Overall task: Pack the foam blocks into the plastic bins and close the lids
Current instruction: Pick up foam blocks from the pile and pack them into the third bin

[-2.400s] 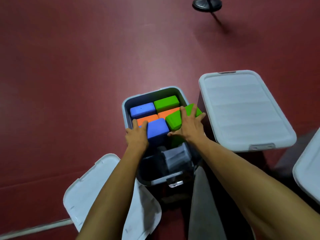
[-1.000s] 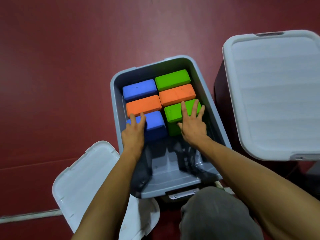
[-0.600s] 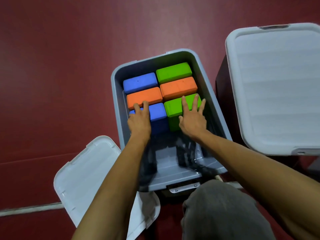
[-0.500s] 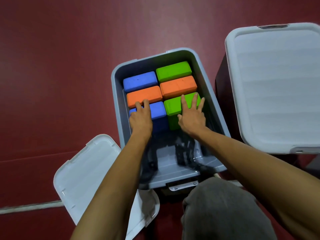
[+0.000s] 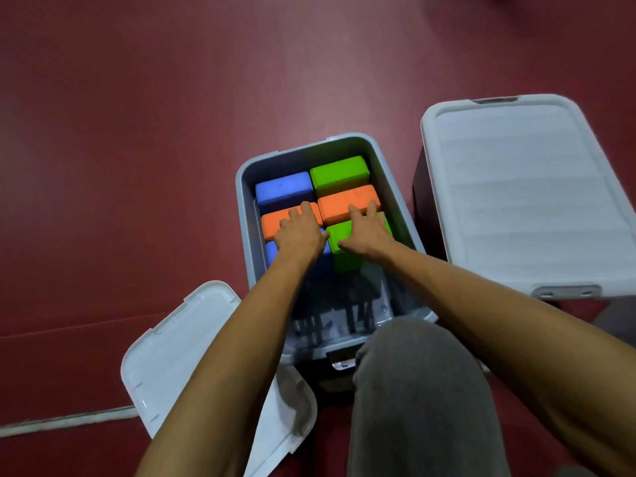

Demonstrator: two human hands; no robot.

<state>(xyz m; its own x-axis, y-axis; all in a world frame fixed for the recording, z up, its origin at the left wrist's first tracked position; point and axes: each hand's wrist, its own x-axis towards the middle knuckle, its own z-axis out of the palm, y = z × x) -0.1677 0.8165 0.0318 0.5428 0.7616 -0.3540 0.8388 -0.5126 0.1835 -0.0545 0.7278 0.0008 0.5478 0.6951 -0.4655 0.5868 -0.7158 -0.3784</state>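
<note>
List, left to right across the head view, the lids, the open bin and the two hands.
loose white lid on the floor → open grey bin, and inside it the left hand, then the right hand, both flat on the foam blocks → second bin's closed lid

1. We reach both arms forward and down. Our left arm (image 5: 241, 339) and our right arm (image 5: 481, 321) are bare and nearly straight.
2. Our left hand (image 5: 299, 232) lies flat, palm down, with its fingers stretched forward.
3. Our right hand (image 5: 364, 232) lies flat too, palm down, fingers spread a little.
4. The two hands sit side by side, very close, thumbs pointing toward each other.
5. Our knee (image 5: 413, 390), in grey cloth, pokes up between our arms.
</note>
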